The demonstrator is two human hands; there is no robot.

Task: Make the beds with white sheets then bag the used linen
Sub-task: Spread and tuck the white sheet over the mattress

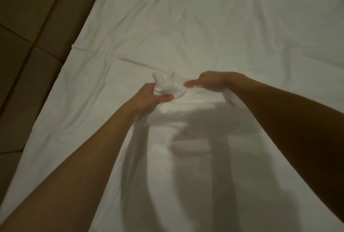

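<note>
Head view, near to far. Two bare forearms reach forward over a white sheet (223, 36) that covers the bed and fills most of the frame. A raised part of the sheet hangs down toward the camera between the arms, with their shadows falling across it. The left hand (149, 97) has thumb and fingers curled round a bunched wad of the cloth, gripping it. The right hand (210, 80) is motion-blurred; it appears to pinch the sheet's upper edge, one finger extended toward the wad. Beyond the hands the sheet lies spread flat and creased over the bed. At upper left, beside the bed's edge, lies a brown tiled floor (37, 17).
</note>
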